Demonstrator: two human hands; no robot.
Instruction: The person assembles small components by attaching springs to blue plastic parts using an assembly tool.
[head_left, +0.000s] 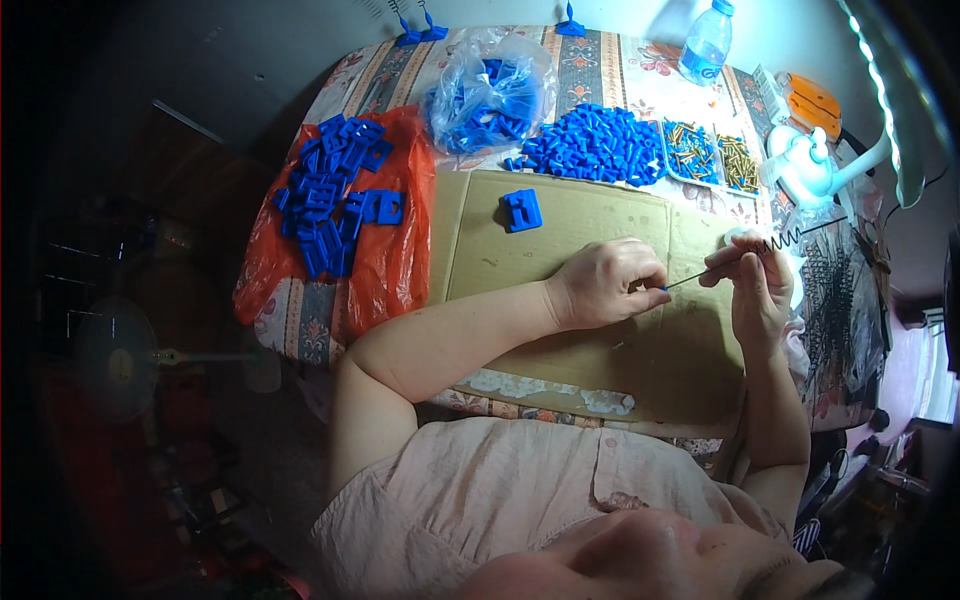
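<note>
a person sits over a sheet of cardboard (590, 360) at a flowered table, both hands busy right of centre in the frame. the left hand (610, 285) pinches a tiny blue bit (664, 289) at the straight end of one black coiled wire (785, 240), while the right hand (757, 285) grips that wire near its coil, the free end pointing to the upper right. from where i stand, this piece looks part-way made: wire and bit meet at the fingertips, though whether they are fastened i cannot tell. one blue clip (522, 210) lies alone on the cardboard, above centre, with no wire on it. three blue stands (570, 24) at the top edge, two clearly bearing coils, seem to be finished ones. much appears left: one red bag (405, 270) at left under a pile of blue clips (325, 215), one clear bag (490, 95) of blue parts at upper centre, one heap of small blue caps (595, 145) beside it, and two lots of brass-coloured screws (740, 165), the left lot mixed with blue, at upper right; pieces in these overlap too much to count. one bottle (706, 45) and one lamp (810, 165) stand nearby
</note>
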